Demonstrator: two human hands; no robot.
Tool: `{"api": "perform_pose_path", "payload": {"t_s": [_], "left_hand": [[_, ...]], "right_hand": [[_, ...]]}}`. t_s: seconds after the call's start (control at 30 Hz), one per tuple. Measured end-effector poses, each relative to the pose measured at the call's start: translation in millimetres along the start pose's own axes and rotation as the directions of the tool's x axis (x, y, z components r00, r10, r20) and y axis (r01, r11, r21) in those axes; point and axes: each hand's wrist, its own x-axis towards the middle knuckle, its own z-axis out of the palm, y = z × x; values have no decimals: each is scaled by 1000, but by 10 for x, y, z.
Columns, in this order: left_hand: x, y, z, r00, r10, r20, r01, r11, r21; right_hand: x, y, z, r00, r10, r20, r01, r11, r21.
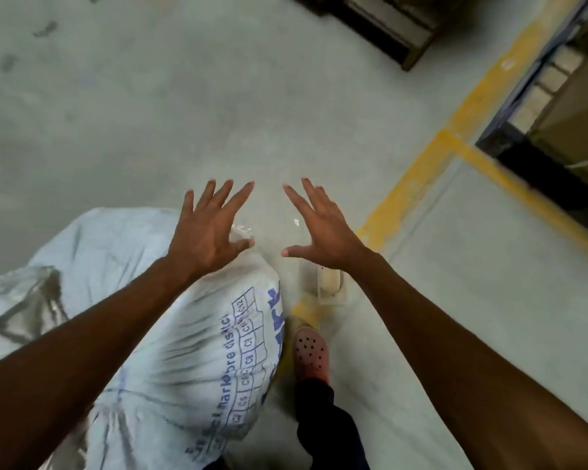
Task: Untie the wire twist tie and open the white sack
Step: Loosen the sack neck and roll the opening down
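Note:
A bulging white woven sack (190, 337) with blue print stands on the floor at the lower left. Its gathered top lies partly under my left hand (207, 228), which hovers over it with fingers spread and holds nothing. My right hand (323, 228) is stretched out to the right of the sack over bare floor, fingers apart, empty. I cannot make out the wire twist tie; frayed white fibres (241, 228) show beside my left thumb.
A second white sack and crumpled silvery plastic (24, 300) lie at the left. A small white container (331, 283) sits on the floor below my right hand. My foot in a pink clog (311, 354) stands beside the sack. Yellow floor lines (418, 184) and pallets (387, 25) are to the right and top.

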Motion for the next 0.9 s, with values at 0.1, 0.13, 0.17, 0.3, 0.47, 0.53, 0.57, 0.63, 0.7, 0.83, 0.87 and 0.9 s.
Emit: {"api": "perform_pose_path", "payload": {"t_s": [0.1, 0.13, 0.17, 0.3, 0.47, 0.53, 0.57, 0.63, 0.7, 0.83, 0.87, 0.9], "left_hand": [[-614, -438, -390, 999, -11, -51, 11, 1000, -1], [-826, -580, -482, 998, -26, -60, 25, 1000, -10], [-1042, -710, -556, 997, -47, -69, 46, 999, -17], [-1855, -1138, -659, 982, -139, -125, 135, 990, -38], [-2760, -1546, -467, 942, -278, -188, 247, 954, -171], [-3064, -1661, -325, 916, -351, -197, 297, 919, -258], [-3198, -1711, -245, 902, -387, -194, 320, 898, -302], [-3422, -1797, -74, 878, -444, -179, 358, 856, -372], [-3596, -1853, 81, 848, -510, -142, 400, 793, -459], [-3779, -1910, 312, 782, -619, -74, 444, 637, -630], [-3804, -1913, 358, 769, -636, -68, 440, 603, -666], [-3827, -1914, 389, 751, -657, -60, 435, 561, -704]], "right_hand": [[-12, -636, -119, 993, -103, 61, 103, 995, -4], [-15, -844, -123, 987, -139, 84, 140, 990, -7], [-21, -1052, -104, 979, -175, 109, 177, 984, -9], [-52, -1783, 140, 937, -279, 210, 287, 958, -6], [-122, -2498, 698, 876, -351, 331, 372, 928, 1], [-154, -2719, 945, 858, -372, 354, 396, 918, 6], [-171, -2818, 1059, 851, -379, 365, 403, 915, 10], [-200, -2991, 1263, 837, -378, 396, 406, 914, 15], [-214, -3129, 1438, 817, -380, 434, 413, 910, 20], [-218, -3292, 1711, 767, -418, 487, 464, 885, 30], [-220, -3317, 1754, 756, -427, 497, 475, 879, 32], [-213, -3343, 1784, 742, -438, 508, 493, 870, 30]]}}
